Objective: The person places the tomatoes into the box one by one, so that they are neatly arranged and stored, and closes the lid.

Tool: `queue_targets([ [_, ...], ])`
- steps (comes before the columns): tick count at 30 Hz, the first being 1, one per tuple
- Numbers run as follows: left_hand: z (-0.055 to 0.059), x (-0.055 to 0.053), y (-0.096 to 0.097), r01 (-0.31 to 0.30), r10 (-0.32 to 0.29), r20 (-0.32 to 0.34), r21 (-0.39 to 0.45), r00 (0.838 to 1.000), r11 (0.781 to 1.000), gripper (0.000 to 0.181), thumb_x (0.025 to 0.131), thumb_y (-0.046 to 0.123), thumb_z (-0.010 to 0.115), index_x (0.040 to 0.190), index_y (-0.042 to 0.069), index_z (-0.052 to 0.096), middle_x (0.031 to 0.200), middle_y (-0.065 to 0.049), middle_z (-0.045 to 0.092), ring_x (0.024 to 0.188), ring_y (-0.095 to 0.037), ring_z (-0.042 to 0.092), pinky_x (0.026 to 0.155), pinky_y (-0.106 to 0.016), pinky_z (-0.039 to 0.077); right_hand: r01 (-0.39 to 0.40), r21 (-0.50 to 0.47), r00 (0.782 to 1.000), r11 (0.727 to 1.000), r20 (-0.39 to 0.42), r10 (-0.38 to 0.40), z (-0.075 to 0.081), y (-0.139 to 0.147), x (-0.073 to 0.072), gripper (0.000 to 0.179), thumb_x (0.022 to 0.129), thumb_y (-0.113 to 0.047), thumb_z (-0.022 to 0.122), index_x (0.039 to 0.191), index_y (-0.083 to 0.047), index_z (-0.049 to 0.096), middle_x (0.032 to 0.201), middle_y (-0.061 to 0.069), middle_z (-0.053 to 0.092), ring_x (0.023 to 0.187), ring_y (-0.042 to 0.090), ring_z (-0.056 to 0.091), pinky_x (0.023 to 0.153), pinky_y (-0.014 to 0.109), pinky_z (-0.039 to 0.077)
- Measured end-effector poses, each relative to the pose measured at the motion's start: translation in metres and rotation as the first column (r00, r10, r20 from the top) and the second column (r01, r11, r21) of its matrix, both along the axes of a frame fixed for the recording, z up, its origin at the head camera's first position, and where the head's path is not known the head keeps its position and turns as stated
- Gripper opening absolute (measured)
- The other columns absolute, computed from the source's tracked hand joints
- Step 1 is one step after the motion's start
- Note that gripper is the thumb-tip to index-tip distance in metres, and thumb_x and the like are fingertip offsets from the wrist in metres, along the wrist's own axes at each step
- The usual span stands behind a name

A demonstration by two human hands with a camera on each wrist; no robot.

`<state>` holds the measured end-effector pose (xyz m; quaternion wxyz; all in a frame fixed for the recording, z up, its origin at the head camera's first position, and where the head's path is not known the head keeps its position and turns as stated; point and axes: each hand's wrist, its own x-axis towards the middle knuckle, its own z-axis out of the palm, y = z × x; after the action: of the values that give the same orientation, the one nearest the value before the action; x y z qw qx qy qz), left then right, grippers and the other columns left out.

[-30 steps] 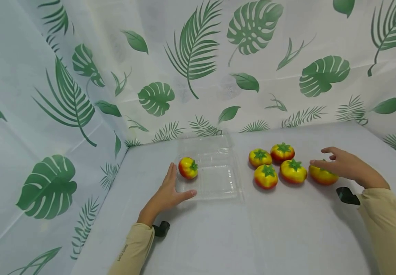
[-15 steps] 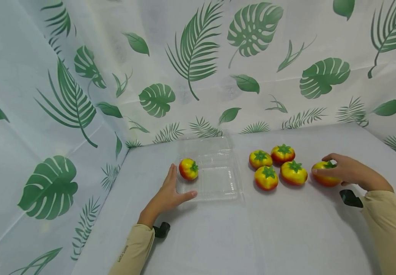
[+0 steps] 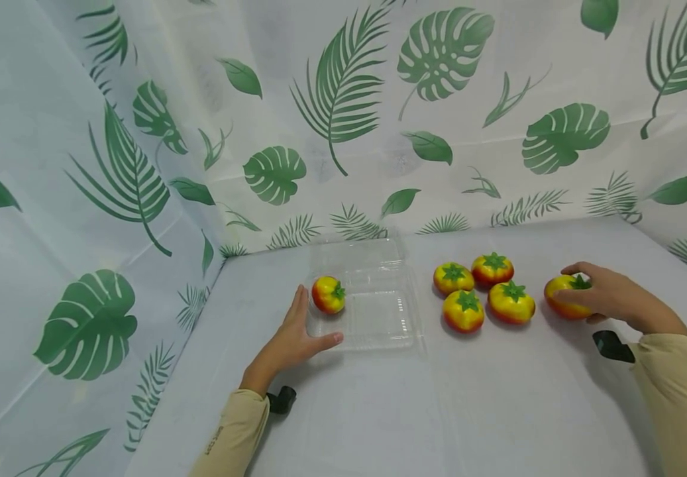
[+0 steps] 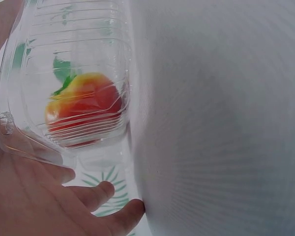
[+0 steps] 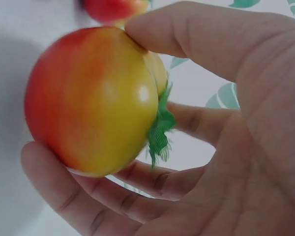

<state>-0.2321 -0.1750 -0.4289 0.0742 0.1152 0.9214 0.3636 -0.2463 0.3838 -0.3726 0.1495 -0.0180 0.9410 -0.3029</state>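
Note:
My right hand [image 3: 623, 298] grips a yellow-and-red toy tomato [image 3: 564, 298] with a green leafy top at the right of the table. In the right wrist view, the thumb and fingers wrap around this tomato [image 5: 93, 103]. My left hand [image 3: 289, 341] lies at the left front corner of a clear plastic clamshell box [image 3: 379, 315], its fingers straight along the side and its thumb stretched at the front. Inside the box's left part, one tomato [image 3: 328, 295] lies on its side, its leafy top facing right. The left wrist view shows that tomato [image 4: 83, 105] through the box wall.
Several more tomatoes [image 3: 464, 311] stand in a cluster between the box and my right hand. The box's lid [image 3: 355, 250] is folded back towards the leaf-printed curtain [image 3: 349, 132]. A white cloth covers the table [image 3: 367, 411].
My right hand has closed its thumb and fingers around the rightmost tomato, which has shifted slightly right, away from the cluster. The left hand holds its place by the box.

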Motion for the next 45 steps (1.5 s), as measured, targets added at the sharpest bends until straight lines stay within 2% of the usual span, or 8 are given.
queue_targets([
  [6, 0.001, 0.001, -0.001, 0.001, -0.001, -0.013, -0.007, 1.000, 1.000, 0.129, 0.090, 0.063, 0.078, 0.171, 0.002, -0.002, 0.178, -0.013, -0.011, 0.164, -0.035, 0.002, 0.128, -0.059, 0.015, -0.024, -0.058, 0.995, 0.998, -0.100, 0.018, 0.004, -0.003, 0.003, 0.068, 0.110, -0.029, 0.060, 0.154, 0.013, 0.030, 0.140, 0.046, 0.038, 0.098, 0.037, 0.066, 0.081, 0.051, 0.065],
  [11, 0.000, 0.000, -0.001, 0.002, -0.002, -0.013, -0.005, 1.000, 1.000, 0.130, 0.089, 0.065, 0.077, 0.171, 0.002, -0.002, 0.178, -0.013, -0.011, 0.164, -0.034, 0.002, 0.128, -0.059, 0.014, -0.035, -0.084, 0.988, 0.996, -0.151, 0.022, 0.006, -0.005, 0.004, 0.063, 0.111, -0.027, 0.057, 0.155, 0.011, 0.033, 0.141, 0.044, 0.041, 0.101, 0.039, 0.065, 0.080, 0.048, 0.065],
  [20, -0.001, 0.000, -0.001, 0.000, 0.000, -0.007, 0.006, 1.000, 1.000, 0.129, 0.090, 0.064, 0.078, 0.171, 0.003, -0.001, 0.178, -0.013, -0.011, 0.164, -0.035, 0.002, 0.128, -0.059, 0.015, -0.003, -0.110, 0.980, 0.994, -0.196, -0.018, 0.013, -0.013, 0.004, 0.065, 0.113, -0.031, 0.055, 0.158, 0.009, 0.031, 0.138, 0.043, 0.045, 0.099, 0.039, 0.066, 0.074, 0.037, 0.064],
  [26, -0.003, 0.000, 0.000, -0.001, 0.001, -0.003, 0.012, 1.000, 1.000, 0.129, 0.089, 0.064, 0.078, 0.171, 0.004, -0.002, 0.178, -0.011, -0.012, 0.164, -0.033, 0.001, 0.128, -0.059, 0.014, 0.037, -0.107, 0.975, 0.994, -0.215, -0.060, 0.017, -0.020, 0.006, 0.072, 0.112, -0.037, 0.057, 0.160, 0.007, 0.026, 0.137, 0.042, 0.043, 0.102, 0.046, 0.064, 0.083, 0.051, 0.064],
  [29, -0.003, 0.000, 0.001, -0.002, 0.002, 0.000, 0.007, 1.000, 1.000, 0.129, 0.090, 0.063, 0.078, 0.171, 0.004, -0.002, 0.178, -0.012, -0.012, 0.164, -0.034, 0.001, 0.128, -0.059, 0.014, 0.043, -0.118, 0.970, 0.992, -0.231, -0.070, 0.018, -0.024, 0.006, 0.074, 0.111, -0.037, 0.059, 0.160, 0.007, 0.025, 0.139, 0.041, 0.041, 0.107, 0.050, 0.061, 0.084, 0.054, 0.063],
  [33, -0.002, 0.000, 0.001, -0.005, 0.005, -0.002, -0.004, 1.000, 1.000, 0.128, 0.090, 0.062, 0.078, 0.171, 0.004, -0.002, 0.178, -0.012, -0.013, 0.164, -0.033, 0.001, 0.128, -0.058, 0.014, 0.031, -0.148, 0.962, 0.989, -0.262, -0.070, 0.022, -0.036, 0.007, 0.073, 0.110, -0.035, 0.061, 0.161, 0.005, 0.026, 0.141, 0.040, 0.041, 0.111, 0.052, 0.059, 0.079, 0.043, 0.065],
  [41, -0.001, 0.000, -0.001, 0.004, -0.004, 0.001, 0.006, 1.000, 1.000, 0.126, 0.091, 0.060, 0.078, 0.171, 0.003, -0.002, 0.178, -0.012, -0.013, 0.164, -0.034, 0.001, 0.128, -0.058, 0.014, -0.031, -0.181, 0.941, 0.983, -0.336, -0.032, 0.032, -0.067, 0.010, 0.068, 0.110, -0.032, 0.063, 0.159, 0.002, 0.031, 0.146, 0.035, 0.042, 0.103, 0.042, 0.068, 0.075, 0.027, 0.060],
  [45, -0.001, -0.001, -0.001, 0.011, -0.011, 0.001, 0.007, 1.000, 1.000, 0.127, 0.091, 0.060, 0.078, 0.171, 0.003, -0.003, 0.178, -0.012, -0.015, 0.164, -0.034, 0.000, 0.128, -0.059, 0.014, -0.068, -0.205, 0.932, 0.976, -0.362, -0.011, 0.033, -0.084, 0.011, 0.066, 0.110, -0.030, 0.064, 0.159, 0.001, 0.032, 0.152, 0.034, 0.039, 0.113, 0.047, 0.063, 0.079, 0.031, 0.063],
])
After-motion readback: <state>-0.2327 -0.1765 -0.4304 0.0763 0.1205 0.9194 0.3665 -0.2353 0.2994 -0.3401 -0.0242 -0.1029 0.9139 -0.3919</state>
